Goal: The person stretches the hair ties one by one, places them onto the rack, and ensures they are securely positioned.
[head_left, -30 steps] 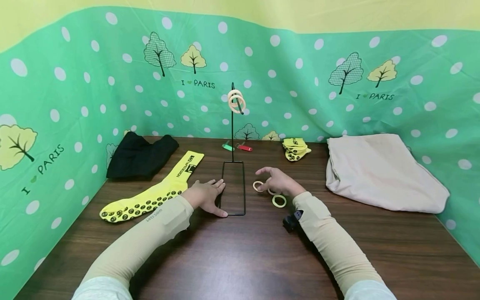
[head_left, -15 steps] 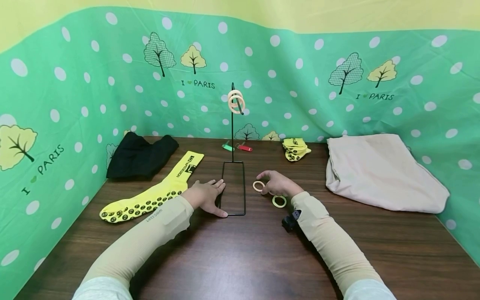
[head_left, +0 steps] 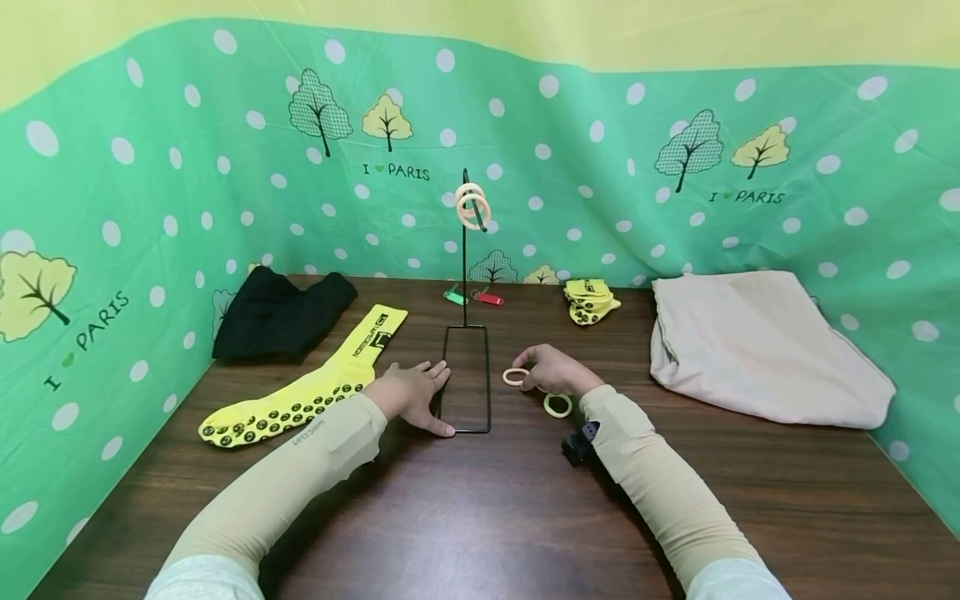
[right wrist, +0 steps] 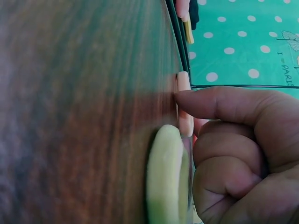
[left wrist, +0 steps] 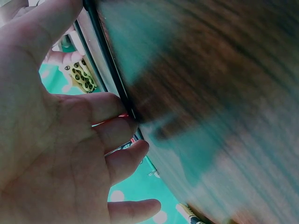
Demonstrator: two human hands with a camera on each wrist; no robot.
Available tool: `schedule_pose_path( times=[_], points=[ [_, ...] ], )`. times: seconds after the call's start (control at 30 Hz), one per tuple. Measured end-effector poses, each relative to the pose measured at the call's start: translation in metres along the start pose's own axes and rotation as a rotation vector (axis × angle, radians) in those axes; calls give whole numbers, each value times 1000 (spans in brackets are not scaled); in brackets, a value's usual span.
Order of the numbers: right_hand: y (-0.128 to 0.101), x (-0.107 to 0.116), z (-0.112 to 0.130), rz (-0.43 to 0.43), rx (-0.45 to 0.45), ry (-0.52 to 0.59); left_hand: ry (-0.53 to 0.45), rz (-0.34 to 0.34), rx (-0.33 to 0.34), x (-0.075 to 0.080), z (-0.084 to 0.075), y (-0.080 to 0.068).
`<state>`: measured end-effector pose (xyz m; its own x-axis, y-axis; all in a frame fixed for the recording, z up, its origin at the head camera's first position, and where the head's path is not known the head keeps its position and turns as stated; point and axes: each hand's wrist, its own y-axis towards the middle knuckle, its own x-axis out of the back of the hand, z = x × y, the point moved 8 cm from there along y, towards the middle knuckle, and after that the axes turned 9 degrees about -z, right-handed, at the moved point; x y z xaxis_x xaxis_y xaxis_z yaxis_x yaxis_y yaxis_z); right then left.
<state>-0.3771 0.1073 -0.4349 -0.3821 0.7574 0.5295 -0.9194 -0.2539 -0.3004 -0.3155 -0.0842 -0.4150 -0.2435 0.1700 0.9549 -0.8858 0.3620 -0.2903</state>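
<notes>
Right hand (head_left: 553, 369) has curled in since a second ago: fingers were spread over the pale ring (head_left: 514, 377), now thumb and fingertips pinch it, the ring low at the wooden table (head_left: 487, 508), probably still touching. Right wrist view shows the index fingertip (right wrist: 187, 99) on that ring's edge, other fingers curled. Yellow-green ring (head_left: 558, 405) lies flat just beside the hand, nearer the person, not held. Left hand (head_left: 412, 392) unchanged, flat and relaxed on the table, fingers straight against the left rail of the black wire stand's base (head_left: 466, 379); left wrist view is blurry, so how firm the contact is cannot be told. Two more rings (head_left: 472, 205) hang on the stand's hook. Yellow sock (head_left: 307, 387) lies left of the left forearm, black cloth (head_left: 281, 310) behind it, folded yellow socks (head_left: 591, 299) and beige cloth (head_left: 757, 346) to the right.
</notes>
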Motion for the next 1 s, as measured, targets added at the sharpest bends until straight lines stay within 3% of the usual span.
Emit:
schedule_pose_path(
  times=[0.43, 0.8, 1.0],
  points=[
    [-5, -1, 12, -50, 59, 54, 25, 8, -6, -3, -1, 1],
    [-28, 2, 59, -131, 259, 42, 11, -5, 0, -1, 0, 2],
    [-48, 5, 84, -161, 319, 46, 11, -6, -4, -1, 1, 2]
  ],
)
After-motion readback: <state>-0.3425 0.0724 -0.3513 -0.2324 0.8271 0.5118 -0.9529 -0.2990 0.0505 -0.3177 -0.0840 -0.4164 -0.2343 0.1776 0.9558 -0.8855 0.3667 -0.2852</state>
